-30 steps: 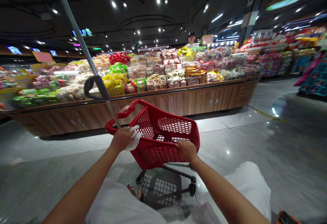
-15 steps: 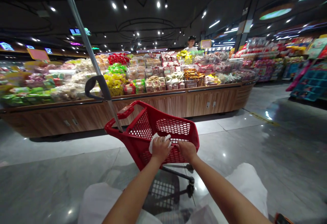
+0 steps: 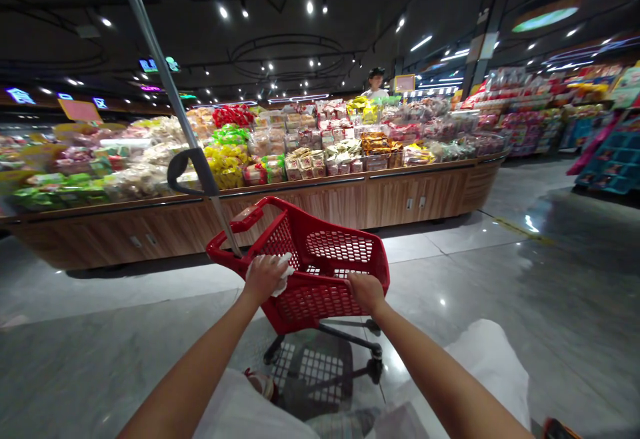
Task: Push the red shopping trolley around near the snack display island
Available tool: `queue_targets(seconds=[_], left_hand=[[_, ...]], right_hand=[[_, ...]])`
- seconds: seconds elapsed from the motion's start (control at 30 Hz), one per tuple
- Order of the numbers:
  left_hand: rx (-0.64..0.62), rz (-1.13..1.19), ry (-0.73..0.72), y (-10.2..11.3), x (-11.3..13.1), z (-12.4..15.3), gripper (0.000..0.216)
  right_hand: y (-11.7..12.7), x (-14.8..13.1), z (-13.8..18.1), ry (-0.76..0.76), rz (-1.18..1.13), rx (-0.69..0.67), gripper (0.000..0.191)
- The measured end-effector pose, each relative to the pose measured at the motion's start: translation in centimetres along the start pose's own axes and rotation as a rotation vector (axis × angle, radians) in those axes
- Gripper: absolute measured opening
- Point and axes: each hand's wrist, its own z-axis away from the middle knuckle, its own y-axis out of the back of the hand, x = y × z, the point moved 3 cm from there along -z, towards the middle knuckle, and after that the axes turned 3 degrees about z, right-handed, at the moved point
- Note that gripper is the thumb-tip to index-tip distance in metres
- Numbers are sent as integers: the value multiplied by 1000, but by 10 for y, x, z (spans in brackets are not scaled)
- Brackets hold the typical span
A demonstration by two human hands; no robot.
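Red cart [image 3: 310,302] stands near; along its near rim [image 3: 320,278], the left hand [image 3: 265,276], curled round a white cloth [image 3: 286,272], has slid left, apparently wiping. The right hand [image 3: 367,292] stays clamped on it farther right.

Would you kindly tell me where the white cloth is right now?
In the head view, the white cloth is left of centre, held in the left hand at the near rim of the red shopping cart.

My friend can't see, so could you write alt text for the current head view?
A left hand holds a white wipe at the near rim of a red shopping cart, while the right hand grips that rim. Behind stands a wooden counter piled with packaged goods.
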Motion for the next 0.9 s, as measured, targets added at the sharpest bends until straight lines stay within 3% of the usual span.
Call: queue_targets(seconds=[0.17, 0.23, 0.6, 0.67, 0.73, 0.9], left_hand=[[-72, 80, -41, -30, 84, -25, 28], [-67, 107, -23, -37, 106, -33, 24], [-47, 179, -34, -43, 147, -46, 34], [-49, 168, -76, -43, 139, -43, 32], [-38, 139, -93, -39, 113, -37, 31], [14, 28, -73, -4, -3, -10, 28]], right_hand=[[-2, -1, 4, -3, -17, 26, 40], [-2, 0, 4, 6, -24, 38, 40], [1, 0, 5, -3, -45, 13, 31], [2, 2, 4, 16, -31, 8, 31], [3, 5, 3, 27, -14, -1, 31], [4, 15, -3, 24, 10, -27, 32]])
